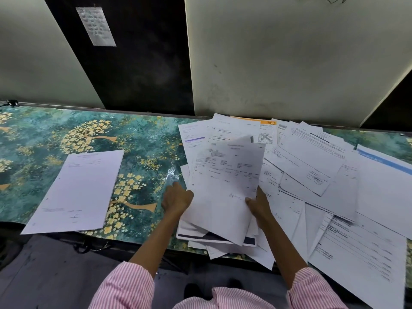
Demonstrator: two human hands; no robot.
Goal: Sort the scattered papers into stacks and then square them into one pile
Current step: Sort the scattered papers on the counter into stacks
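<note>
Sheet (225, 186) is up over the heap (312, 175) on the table's (138, 134) right, L hand (177, 198) gripping its left edge & R hand (259, 206) pinching the right, w/ one stack (78, 190) at left, so I'd judge most sorting & all squaring remain.

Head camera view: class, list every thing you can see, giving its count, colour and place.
table cover: one, teal with yellow flowers, across the view
scattered papers: many, white, printed, overlapping on its right half
held sheet: one, white, printed, lifted over that heap
separate paper: one showing, white, flat at left
notice: one, white, on dark panel, upper left
pale panels: two, grey-white, at the back
left hand: one, grips held sheet's left edge
right hand: one, pinches its right edge
sleeves: two, pink-striped, bottom
</note>
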